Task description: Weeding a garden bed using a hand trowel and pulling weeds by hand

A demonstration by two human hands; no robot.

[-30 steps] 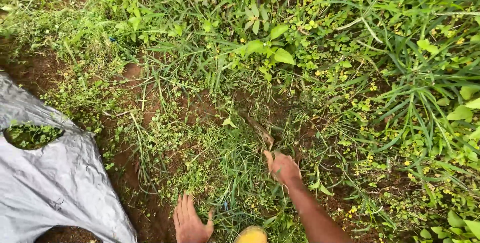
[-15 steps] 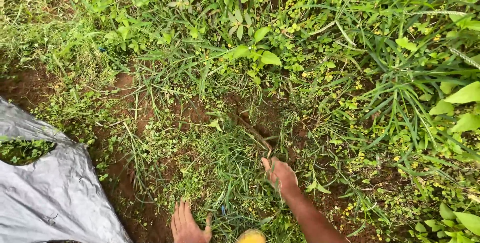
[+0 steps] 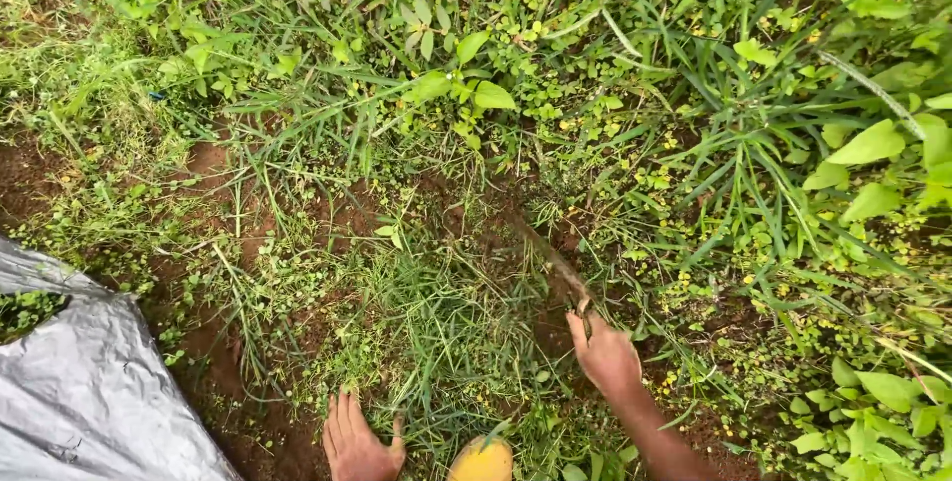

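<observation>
Weeding tool [image 3: 550, 258], thin, soil-caked, gripped in right hand [image 3: 605, 357], fingers closed round handle, blade lying up-left of that hand in bare soil [image 3: 342, 213]. Left hand [image 3: 357, 441] flat, fingers spread, pressed on ground left of right hand, beside grass clump [image 3: 436, 332]. Yellow object [image 3: 483, 461] between the hands. Grey sheet [image 3: 89, 392] far left. Risk: blade could slip toward left hand, or snag on roots. Versus earlier frame: right hand lower, grey sheet further out of view.
</observation>
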